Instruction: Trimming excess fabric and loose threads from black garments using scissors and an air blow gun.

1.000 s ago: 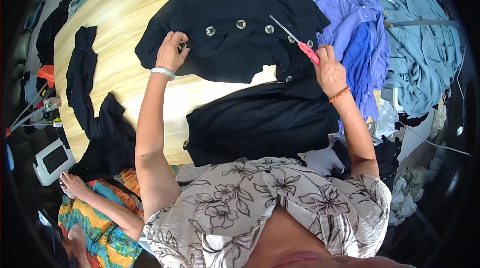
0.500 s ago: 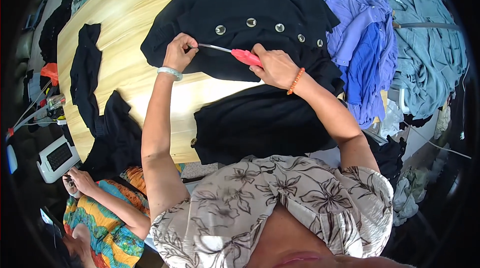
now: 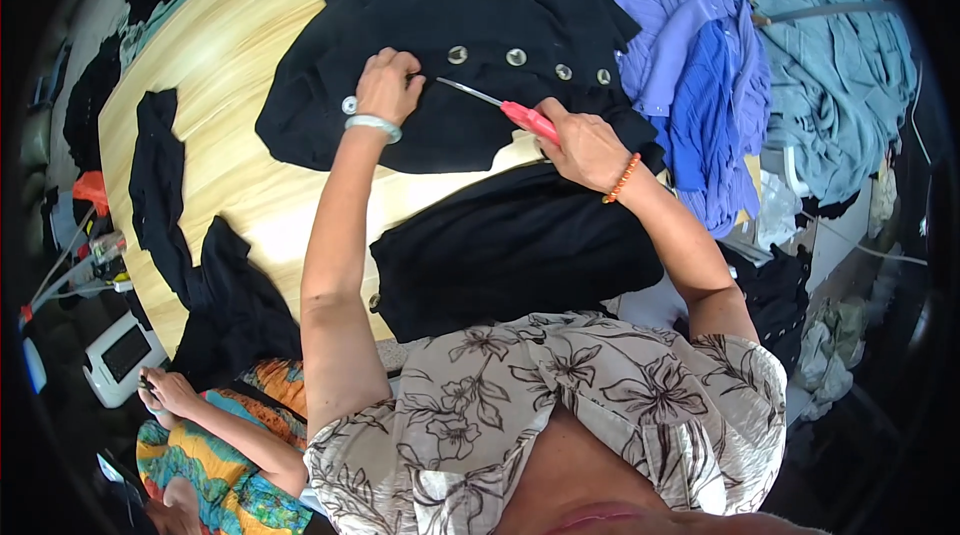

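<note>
"Left hand has shifted rightward since half a second ago, one place along the row of buttons on the black garment. An end button, hidden behind its fingers then, now shows just left of the wrist."

"And the red-handled tool?"

"Its thin metal tip was at the left fingertips; now it's a little apart from them, to their right. Right hand has pulled off with it."

"How are the hands posed?"

"Left forearm runs nearly straight up from the elbow, pale bangle at the wrist, back of the hand uppermost. Fingers are curled, thumb near the index; whether they pinch cloth or a button, I can't tell. Right forearm slants up and to the left, orange bead bracelet on it, fingers clamped round the red handle, tip aimed at the left hand."

"Where's the garment?"

"Spread on the wood-grain table, under the left hand, its right end beside the purple clothes. Another black piece lies nearer the person."
</note>
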Available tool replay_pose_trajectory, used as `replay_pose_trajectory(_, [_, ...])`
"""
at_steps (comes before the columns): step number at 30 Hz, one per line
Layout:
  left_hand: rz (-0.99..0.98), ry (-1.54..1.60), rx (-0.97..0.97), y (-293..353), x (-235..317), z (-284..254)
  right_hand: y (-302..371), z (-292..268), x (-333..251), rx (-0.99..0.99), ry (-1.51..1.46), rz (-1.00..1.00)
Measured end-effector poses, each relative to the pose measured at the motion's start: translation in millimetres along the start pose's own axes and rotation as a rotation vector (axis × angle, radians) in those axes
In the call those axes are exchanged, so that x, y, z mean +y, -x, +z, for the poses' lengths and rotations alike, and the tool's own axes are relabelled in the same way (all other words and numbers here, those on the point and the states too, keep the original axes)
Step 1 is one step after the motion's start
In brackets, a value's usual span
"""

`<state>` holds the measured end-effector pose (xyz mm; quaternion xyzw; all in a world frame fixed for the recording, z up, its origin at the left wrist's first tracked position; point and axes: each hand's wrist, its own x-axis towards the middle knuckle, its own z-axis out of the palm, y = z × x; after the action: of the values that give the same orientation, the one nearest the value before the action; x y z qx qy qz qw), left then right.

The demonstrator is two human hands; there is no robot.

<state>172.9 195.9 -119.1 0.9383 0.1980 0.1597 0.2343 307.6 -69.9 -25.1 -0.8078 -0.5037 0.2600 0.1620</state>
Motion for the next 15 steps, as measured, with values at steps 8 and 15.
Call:
replay_pose_trajectory(8, [-0.045,0.109,-0.044,-3,20,1,8,7,7,-0.032,-0.147,-0.052])
replay_pose_trajectory(15, [-0.021,0.105,-0.153,-34,49,35,30,-12,29,0.058,-0.031,0.065])
